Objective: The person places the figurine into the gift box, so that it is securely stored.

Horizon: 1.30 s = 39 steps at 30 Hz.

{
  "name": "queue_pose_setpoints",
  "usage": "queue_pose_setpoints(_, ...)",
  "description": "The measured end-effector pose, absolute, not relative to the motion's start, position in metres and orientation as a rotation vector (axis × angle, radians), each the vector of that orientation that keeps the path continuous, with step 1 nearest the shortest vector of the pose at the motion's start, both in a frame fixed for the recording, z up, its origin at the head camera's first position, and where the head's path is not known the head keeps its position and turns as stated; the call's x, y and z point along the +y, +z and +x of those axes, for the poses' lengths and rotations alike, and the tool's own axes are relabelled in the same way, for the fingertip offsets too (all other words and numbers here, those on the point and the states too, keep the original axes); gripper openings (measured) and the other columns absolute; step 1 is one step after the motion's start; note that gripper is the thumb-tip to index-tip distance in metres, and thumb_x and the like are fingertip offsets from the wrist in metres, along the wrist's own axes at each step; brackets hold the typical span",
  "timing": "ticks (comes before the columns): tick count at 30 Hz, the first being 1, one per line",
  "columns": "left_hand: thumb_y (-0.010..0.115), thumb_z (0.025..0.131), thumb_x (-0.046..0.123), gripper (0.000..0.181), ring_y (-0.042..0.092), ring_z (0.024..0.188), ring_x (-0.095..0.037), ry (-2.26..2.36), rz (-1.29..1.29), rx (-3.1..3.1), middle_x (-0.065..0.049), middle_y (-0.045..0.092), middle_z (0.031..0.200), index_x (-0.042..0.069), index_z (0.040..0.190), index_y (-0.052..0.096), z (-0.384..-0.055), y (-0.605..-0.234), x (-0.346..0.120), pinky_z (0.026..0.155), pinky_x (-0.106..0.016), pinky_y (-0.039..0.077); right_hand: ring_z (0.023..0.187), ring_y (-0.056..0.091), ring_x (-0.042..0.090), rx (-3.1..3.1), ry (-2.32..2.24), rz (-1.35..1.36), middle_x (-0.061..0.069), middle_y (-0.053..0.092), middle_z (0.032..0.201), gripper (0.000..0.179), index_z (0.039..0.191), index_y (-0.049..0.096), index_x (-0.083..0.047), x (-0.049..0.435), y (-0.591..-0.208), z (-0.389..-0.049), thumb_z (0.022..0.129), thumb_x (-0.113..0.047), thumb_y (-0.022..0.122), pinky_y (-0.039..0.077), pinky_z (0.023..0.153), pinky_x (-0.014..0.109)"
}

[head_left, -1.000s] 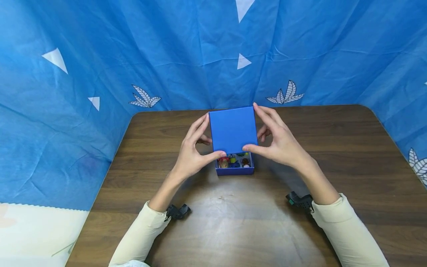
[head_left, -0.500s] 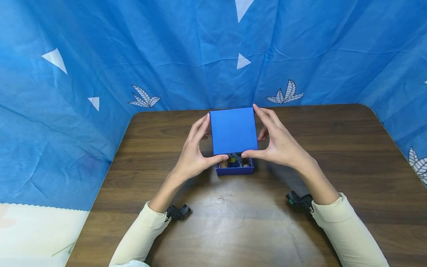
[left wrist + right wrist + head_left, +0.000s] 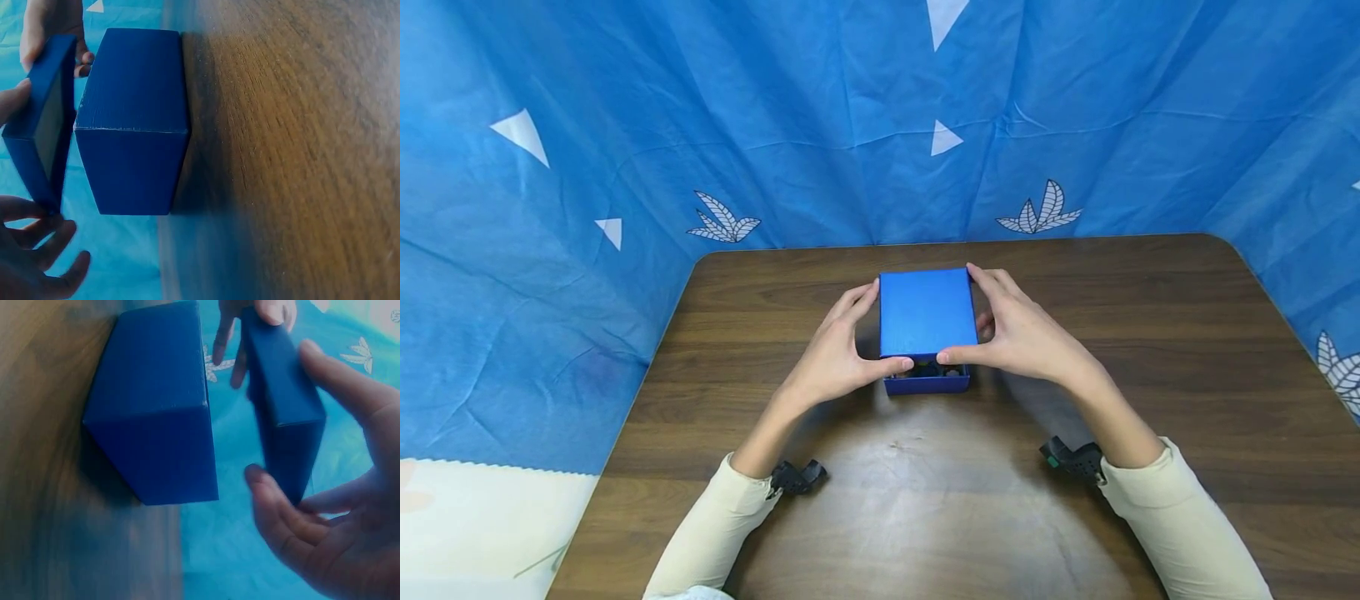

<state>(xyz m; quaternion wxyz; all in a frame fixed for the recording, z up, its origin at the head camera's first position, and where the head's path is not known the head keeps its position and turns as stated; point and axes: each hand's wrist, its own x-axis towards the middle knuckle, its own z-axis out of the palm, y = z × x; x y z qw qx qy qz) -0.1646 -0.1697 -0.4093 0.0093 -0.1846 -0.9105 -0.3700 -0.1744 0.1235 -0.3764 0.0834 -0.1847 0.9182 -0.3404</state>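
A square blue lid (image 3: pixel 928 312) is held level between both hands just above a blue box (image 3: pixel 927 385). My left hand (image 3: pixel 832 350) grips its left side, thumb at the near edge and fingers toward the far corner. On the opposite side my right hand (image 3: pixel 1026 333) grips it the same way. In the left wrist view a gap separates the lid (image 3: pixel 47 103) from the box (image 3: pixel 134 94); the right wrist view has the lid (image 3: pixel 284 381) apart from the box (image 3: pixel 153 406) too. Most of the small items inside the box are hidden under the lid.
The box stands on a brown wooden table (image 3: pixel 895 500). Behind the table hangs a blue curtain (image 3: pixel 775 100) with white triangles and leaf prints. A black wrist camera (image 3: pixel 800 477) sits on the left wrist, another black camera (image 3: pixel 1072 457) on the right.
Both hands have lowered the lid toward the box, and it now lies straighter over it. Less of the box's inside shows than before. The box has stayed in place.
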Motion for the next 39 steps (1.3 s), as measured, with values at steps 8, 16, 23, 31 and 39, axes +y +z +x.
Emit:
queue_pose_setpoints(8,0.088,0.080,0.063,0.121,0.037,0.160,-0.034,-1.038,-0.536,-3.031,-0.007,0.036,0.174,0.018,0.173,0.025,-0.164,-0.409,-0.169,0.126,-0.063,0.038,0.102,0.070,0.023,2.742,-0.867,-0.478,0.020,0.044,0.157,0.136,0.171,0.021,-0.003,0.115,-0.383,-0.175,0.075,-0.072,0.089,0.060,0.086,0.042)
queue_pose_setpoints(16,0.088,0.079,0.064,0.122,0.039,0.159,-0.038,-1.001,-0.503,-3.128,-0.013,0.037,0.173,0.014,0.172,0.026,-0.163,-0.408,-0.166,0.126,-0.066,0.038,0.098,0.066,0.025,2.772,-0.792,-0.485,0.021,0.048,0.154,0.135,0.169,0.026,0.001,0.113,-0.386,-0.174,0.075,-0.072,0.089,0.055,0.083,0.041)
queue_pose_setpoints(23,0.089,0.078,0.065,0.123,0.041,0.158,-0.039,-0.931,-0.489,-3.159,-0.014,0.040,0.171,0.012,0.171,0.030,-0.161,-0.404,-0.167,0.127,-0.066,0.036,0.100,0.067,0.026,2.766,-0.768,-0.480,0.020,0.049,0.153,0.135,0.168,0.027,0.000,0.112,-0.385,-0.173,0.074,-0.074,0.088,0.057,0.083,0.041)
queue_pose_setpoints(31,0.090,0.078,0.064,0.121,0.045,0.156,-0.037,-0.701,-0.535,-3.200,-0.017,0.045,0.168,0.004,0.168,0.035,-0.157,-0.404,-0.164,0.127,-0.063,0.036,0.109,0.072,0.031,2.710,-0.722,-0.468,0.022,0.048,0.155,0.135,0.168,0.024,-0.001,0.109,-0.391,-0.173,0.074,-0.072,0.089,0.061,0.094,0.051)
queue_pose_setpoints(39,0.091,0.077,0.065,0.123,0.045,0.156,-0.037,-0.691,-0.513,-3.231,-0.017,0.045,0.168,0.005,0.168,0.035,-0.159,-0.411,-0.163,0.128,-0.065,0.034,0.122,0.066,0.039,2.707,-0.676,-0.446,0.024,0.048,0.158,0.136,0.168,0.025,-0.001,0.108,-0.398,-0.176,0.072,-0.075,0.088,0.059,0.104,0.061)
